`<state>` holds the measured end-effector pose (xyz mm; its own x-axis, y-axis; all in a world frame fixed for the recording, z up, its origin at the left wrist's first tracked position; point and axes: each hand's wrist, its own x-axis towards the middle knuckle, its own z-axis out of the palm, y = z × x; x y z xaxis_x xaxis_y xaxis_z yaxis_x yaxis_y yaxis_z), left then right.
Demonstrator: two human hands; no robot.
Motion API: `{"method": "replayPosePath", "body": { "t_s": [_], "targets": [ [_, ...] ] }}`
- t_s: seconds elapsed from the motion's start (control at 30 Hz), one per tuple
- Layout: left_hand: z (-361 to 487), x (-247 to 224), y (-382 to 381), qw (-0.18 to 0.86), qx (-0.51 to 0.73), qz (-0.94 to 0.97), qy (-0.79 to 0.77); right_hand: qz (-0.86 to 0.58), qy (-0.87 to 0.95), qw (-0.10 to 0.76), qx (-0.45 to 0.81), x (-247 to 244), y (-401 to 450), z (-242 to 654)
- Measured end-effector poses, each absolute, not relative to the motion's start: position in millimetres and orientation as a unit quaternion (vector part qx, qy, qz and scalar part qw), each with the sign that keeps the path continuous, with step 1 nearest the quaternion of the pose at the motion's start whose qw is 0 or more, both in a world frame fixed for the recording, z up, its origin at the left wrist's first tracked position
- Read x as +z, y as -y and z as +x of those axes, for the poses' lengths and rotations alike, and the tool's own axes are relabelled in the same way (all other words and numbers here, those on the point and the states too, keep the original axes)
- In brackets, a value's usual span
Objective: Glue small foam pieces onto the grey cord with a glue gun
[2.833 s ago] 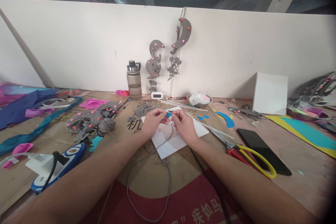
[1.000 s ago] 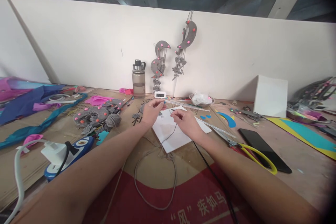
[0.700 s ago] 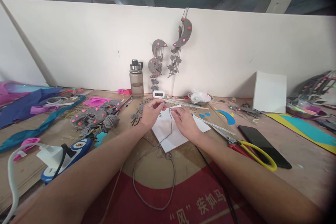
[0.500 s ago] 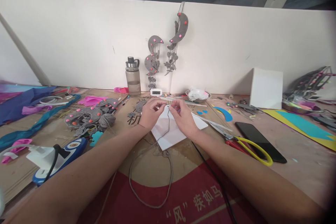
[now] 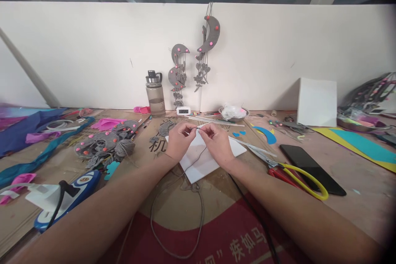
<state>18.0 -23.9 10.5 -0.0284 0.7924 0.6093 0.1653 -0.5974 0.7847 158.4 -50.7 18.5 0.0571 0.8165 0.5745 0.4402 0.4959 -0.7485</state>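
Observation:
My left hand and my right hand meet fingertip to fingertip above a white board that lies tilted on the cardboard. Both are closed in a pinch. A thin grey cord runs from beneath my right fingers across the board. Further down it drops into a wide loop on the cardboard nearer to me. Whatever tiny thing sits between my left fingertips is hidden by the fingers.
To the right are scissors with yellow handles and a black phone. A water bottle and a small clock stand at the back. Grey felt pieces with pink dots and a blue-white power strip lie left.
My fingertips have drawn closer together, hiding the spot where they meet. The upper cord now slants toward my right hand instead of hanging from between the fingertips. The view has shifted slightly.

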Motion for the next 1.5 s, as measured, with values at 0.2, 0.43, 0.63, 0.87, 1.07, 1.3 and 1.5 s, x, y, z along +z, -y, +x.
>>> {"method": "replayPosePath", "body": {
  "t_s": [0.2,0.43,0.63,0.87,1.07,1.3,1.5],
  "targets": [
    [25.3,5.9,20.1,0.455,0.592,0.587,-0.312,-0.479,0.66,0.555,0.165,17.6,50.5,158.9],
    [25.4,6.6,19.9,0.508,0.581,0.565,-0.292,-0.49,0.657,0.55,0.159,16.9,49.4,160.4],
    [26.3,5.5,18.6,0.493,0.592,0.56,-0.306,-0.478,0.67,0.545,0.158,14.7,50.0,159.5],
    [23.0,3.7,16.6,0.407,0.591,0.608,-0.341,-0.48,0.653,0.558,0.178,13.4,50.1,159.5],
    [22.7,1.6,18.1,0.325,0.599,0.636,-0.362,-0.463,0.657,0.564,0.19,11.9,50.9,157.2],
    [23.9,4.6,20.9,0.399,0.592,0.604,-0.354,-0.472,0.665,0.556,0.161,10.8,49.5,157.5],
    [23.0,-1.9,13.9,0.473,0.608,0.543,-0.335,-0.482,0.709,0.507,0.088,7.2,50.5,158.5]
  ]
}}
